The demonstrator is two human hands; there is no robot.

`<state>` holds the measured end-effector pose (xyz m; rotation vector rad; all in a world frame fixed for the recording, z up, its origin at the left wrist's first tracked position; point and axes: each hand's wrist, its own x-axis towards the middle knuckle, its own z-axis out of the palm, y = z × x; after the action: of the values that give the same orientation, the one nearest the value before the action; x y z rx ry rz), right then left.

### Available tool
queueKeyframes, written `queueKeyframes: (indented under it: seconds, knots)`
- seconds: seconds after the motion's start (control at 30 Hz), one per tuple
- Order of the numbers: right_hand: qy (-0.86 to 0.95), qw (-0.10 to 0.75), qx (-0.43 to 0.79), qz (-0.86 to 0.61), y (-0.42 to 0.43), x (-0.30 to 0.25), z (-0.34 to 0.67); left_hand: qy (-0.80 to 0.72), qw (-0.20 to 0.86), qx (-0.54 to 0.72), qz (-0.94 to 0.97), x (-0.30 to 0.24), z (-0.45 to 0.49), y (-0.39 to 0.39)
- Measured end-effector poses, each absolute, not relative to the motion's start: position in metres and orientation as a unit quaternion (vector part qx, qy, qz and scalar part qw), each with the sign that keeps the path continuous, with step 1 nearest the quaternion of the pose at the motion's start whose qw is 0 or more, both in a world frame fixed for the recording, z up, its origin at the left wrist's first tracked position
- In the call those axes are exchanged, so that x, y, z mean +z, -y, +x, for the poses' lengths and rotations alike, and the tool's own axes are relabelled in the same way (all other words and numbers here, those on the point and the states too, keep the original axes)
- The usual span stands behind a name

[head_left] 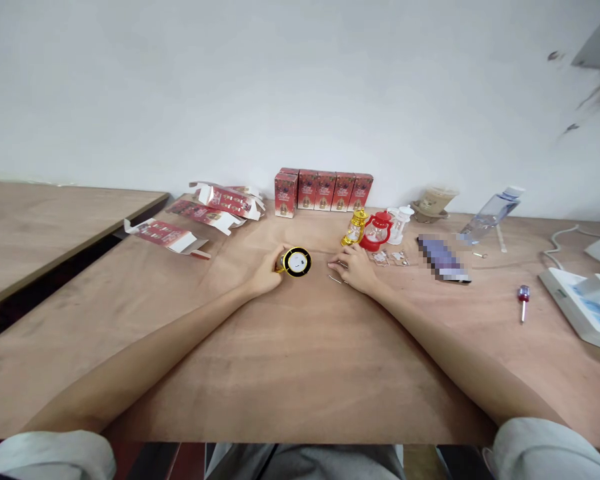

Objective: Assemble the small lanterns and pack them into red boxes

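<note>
My left hand (267, 270) is wrapped round a small gold lantern (296, 261) lying on its side, its round black-and-white base facing me. My right hand (355, 265) rests on the wooden table (290, 353) just right of it, fingers curled down onto small thin metal pieces (336, 279); what they pinch is too small to name. Behind the right hand stand a gold lantern (355, 227), a red lantern (377, 231) and a white lantern (399, 223). Small clear packets (391, 257) lie beside them.
Red product boxes (325, 191) line the wall. Flattened red cartons (215, 205) lie at the back left. To the right are a blurred dark flat object (443, 260), a plastic bottle (490, 215), a red-handled screwdriver (523, 300) and a white device (585, 303). A second table (40, 227) stands left.
</note>
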<state>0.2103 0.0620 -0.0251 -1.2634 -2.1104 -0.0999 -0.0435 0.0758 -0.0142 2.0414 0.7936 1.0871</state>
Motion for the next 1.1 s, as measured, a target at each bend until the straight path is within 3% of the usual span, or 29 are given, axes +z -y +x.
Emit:
queueKeyframes:
  seconds: [0.27, 0.47, 0.6, 0.73, 1.1]
  knots:
    - [0.817, 0.331, -0.048, -0.470, -0.059, -0.021, 0.208, -0.299, 0.350, 0.417, 0.784, -0.013, -0.043, -0.074]
    - [0.808, 0.500, -0.068, -0.306, -0.035, -0.012, 0.190, -0.286, 0.346, 0.407, 0.796, -0.013, -0.043, -0.071]
    - [0.802, 0.553, -0.058, -0.218, -0.014, -0.010, 0.165, -0.269, 0.339, 0.393, 0.811, -0.010, -0.043, -0.066]
    - [0.824, 0.542, -0.035, -0.160, -0.004, -0.009, 0.149, -0.272, 0.321, 0.377, 0.825, -0.008, -0.042, -0.064]
    - [0.817, 0.531, -0.076, -0.213, -0.003, -0.006, 0.149, -0.265, 0.297, 0.368, 0.841, -0.005, -0.042, -0.062]
